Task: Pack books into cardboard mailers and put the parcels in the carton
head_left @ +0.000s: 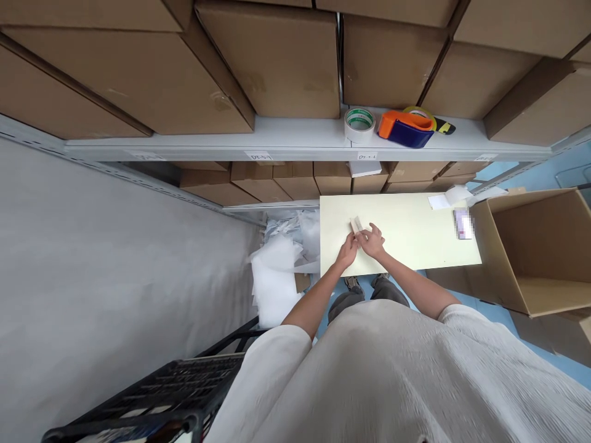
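Observation:
Both of my hands meet over a pale yellow table [406, 231], near its front left part. My left hand [348, 250] and my right hand [370, 241] have their fingers closed together on a small pale, flat object [356, 225] that lies on or just above the tabletop. What the object is stays too small to tell.
A white tape roll [359, 124] and an orange-and-blue tape dispenser [406, 128] sit on the grey shelf [295, 141] among brown cartons. An open cardboard box [535, 246] stands right of the table. White plastic bags [281, 264] lie at the left. A black crate [157, 394] is near my left side.

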`<state>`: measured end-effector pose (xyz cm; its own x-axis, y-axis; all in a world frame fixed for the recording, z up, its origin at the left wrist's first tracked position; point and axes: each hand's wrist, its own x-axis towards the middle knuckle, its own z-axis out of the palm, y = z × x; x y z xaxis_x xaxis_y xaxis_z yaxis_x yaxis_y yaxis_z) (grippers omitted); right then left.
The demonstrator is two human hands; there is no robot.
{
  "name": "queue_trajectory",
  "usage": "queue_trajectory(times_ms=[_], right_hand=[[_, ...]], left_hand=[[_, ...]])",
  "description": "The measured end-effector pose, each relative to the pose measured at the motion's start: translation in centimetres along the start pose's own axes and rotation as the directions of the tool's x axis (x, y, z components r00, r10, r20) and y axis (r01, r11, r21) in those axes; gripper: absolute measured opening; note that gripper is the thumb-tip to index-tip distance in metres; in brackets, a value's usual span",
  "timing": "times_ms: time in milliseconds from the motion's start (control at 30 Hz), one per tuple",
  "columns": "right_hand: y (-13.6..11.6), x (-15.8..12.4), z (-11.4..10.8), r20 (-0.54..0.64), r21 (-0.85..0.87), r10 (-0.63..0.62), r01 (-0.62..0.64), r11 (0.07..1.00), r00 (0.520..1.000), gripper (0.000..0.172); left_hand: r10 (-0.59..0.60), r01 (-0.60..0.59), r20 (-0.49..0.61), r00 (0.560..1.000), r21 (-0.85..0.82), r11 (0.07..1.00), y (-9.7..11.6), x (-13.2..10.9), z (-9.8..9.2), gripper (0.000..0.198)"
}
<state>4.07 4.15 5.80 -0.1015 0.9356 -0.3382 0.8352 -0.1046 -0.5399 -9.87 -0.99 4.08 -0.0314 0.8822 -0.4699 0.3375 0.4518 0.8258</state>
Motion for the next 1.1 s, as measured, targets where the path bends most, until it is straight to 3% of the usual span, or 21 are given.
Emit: queue_trajectory(times_ms=[100, 200, 300, 500, 667, 767, 967, 1100], right_hand=[[-0.8, 0.0, 0.4, 0.085, 0.113, -0.086, 0.076, 0.991, 0.993, 0.037], [-0.8, 0.2, 0.8, 0.078, 0.277, -0.184, 0.156, 0.948, 0.98, 0.034], [-0.2, 0.8, 1.3, 0.103, 0.375, -0.147, 0.098, 0.922, 0.984, 0.031], [1.6, 1.6, 2.3, 0.237, 0.314, 0.134, -0.206, 0.927, 0.962, 0.045], [2.4, 1.1, 2.9, 0.327, 0.439, 0.163, -0.303, 0.846, 0.931, 0.06], [2.6, 1.1, 2.7, 0.323, 0.487, 0.2, -0.344, 0.803, 0.925, 0.063], [2.9, 1.3, 1.9, 0.333, 0.532, 0.322, -0.458, 0.712, 0.886, 0.054], [2.8, 0.7, 1.4, 0.349, 0.624, 0.301, -0.459, 0.632, 0.888, 0.037]], left_hand=[[-0.078, 0.073, -0.121, 0.99, -0.049, 0.996, -0.4, 0.1, -1.1, 0.054], [-0.126, 0.114, -0.215, 0.968, -0.065, 0.991, -1.3, 0.5, -2.1, 0.052], [-0.148, 0.146, -0.253, 0.956, -0.024, 0.989, -2.5, 0.9, -2.6, 0.047], [-0.054, 0.076, -0.177, 0.983, 0.122, 0.99, -5.0, 1.0, -2.1, 0.053], [0.002, 0.021, -0.114, 0.994, 0.206, 0.978, -5.7, 1.1, -1.2, 0.056], [-0.003, 0.025, -0.098, 0.995, 0.221, 0.975, -5.6, 1.3, -0.9, 0.058], [-0.02, 0.03, -0.053, 0.998, 0.189, 0.981, -5.3, 1.6, -0.8, 0.063], [-0.011, 0.012, -0.024, 1.0, 0.047, 0.999, -4.5, 1.9, 0.3, 0.059]])
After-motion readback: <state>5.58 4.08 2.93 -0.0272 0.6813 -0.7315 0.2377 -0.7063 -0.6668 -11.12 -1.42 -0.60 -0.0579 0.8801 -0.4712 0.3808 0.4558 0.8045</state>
